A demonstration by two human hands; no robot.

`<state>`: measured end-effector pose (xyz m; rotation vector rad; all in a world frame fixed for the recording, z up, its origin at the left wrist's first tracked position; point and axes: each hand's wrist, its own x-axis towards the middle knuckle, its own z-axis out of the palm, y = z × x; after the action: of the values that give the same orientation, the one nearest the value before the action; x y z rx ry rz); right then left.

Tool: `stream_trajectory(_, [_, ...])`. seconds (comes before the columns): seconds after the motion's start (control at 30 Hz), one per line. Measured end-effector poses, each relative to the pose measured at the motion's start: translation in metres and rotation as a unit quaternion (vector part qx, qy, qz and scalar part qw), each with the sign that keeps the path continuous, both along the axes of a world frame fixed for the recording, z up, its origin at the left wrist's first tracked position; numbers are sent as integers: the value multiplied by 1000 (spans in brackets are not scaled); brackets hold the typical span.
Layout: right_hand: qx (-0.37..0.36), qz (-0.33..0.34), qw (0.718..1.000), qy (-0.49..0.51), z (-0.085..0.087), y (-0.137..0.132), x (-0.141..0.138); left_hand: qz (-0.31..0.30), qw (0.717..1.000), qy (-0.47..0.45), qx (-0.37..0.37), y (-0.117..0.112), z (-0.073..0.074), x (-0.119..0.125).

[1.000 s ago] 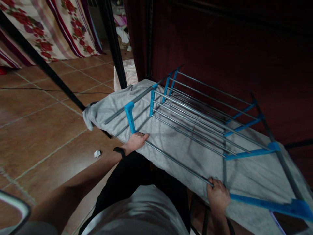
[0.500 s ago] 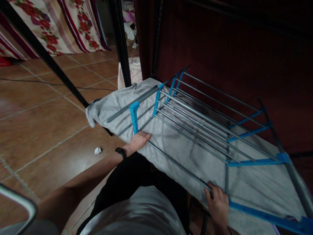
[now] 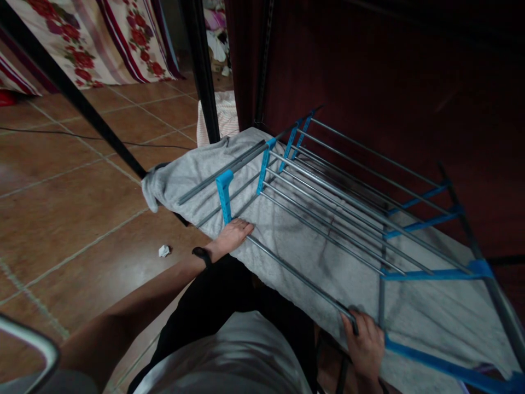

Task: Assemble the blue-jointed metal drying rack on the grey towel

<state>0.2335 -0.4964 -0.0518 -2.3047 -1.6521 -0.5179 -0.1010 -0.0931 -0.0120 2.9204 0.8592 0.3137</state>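
A metal rack (image 3: pixel 328 189) of grey tubes with blue plastic brackets rests on a surface draped in grey cloth. Its nearest tube (image 3: pixel 293 271) runs along the edge closest to me. My left hand (image 3: pixel 234 234) is wrapped round this tube's left end, right beside an upright blue bracket (image 3: pixel 223 196). At the tube's right end, my right hand (image 3: pixel 365 338) grips it, and the tip of the tube shows between thumb and fingers. Another blue bracket (image 3: pixel 443 358) extends rightward from that hand.
Grey cloth (image 3: pixel 283 235) covers the surface under the rack. Black posts (image 3: pixel 205 76) and a dark red panel (image 3: pixel 369 71) stand behind it. A crumpled white scrap (image 3: pixel 164 250) and a thin cable (image 3: pixel 123 143) lie on the tiled floor. A curved metal tube (image 3: pixel 45 342) shows at lower left.
Both hands keep their hold on the near tube. The rack's far right end appears slightly farther right in view; little else differs.
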Motion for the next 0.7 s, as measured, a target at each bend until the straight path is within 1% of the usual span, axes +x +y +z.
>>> stream_trajectory(0.13, [2,-2,1000,11,6,2,-3,-10,1000,15,7,0,-1,-2])
stream_trajectory(0.3, [-7,8,999,30,11,3,-5,-20,1000,-5,18,-1,-5,-8])
stream_trajectory(0.43, [4,10,1000,29,7,2,-4,-26,999,-5,34,0,-6,-10])
stream_trajectory(0.6, [20,4,1000,7,-1,-1,0,-32,999,-31,23,0,-6,-9])
stream_trajectory(0.7, [24,18,1000,-9,-4,-2,2,-33,998,-36,30,-1,-7,-9])
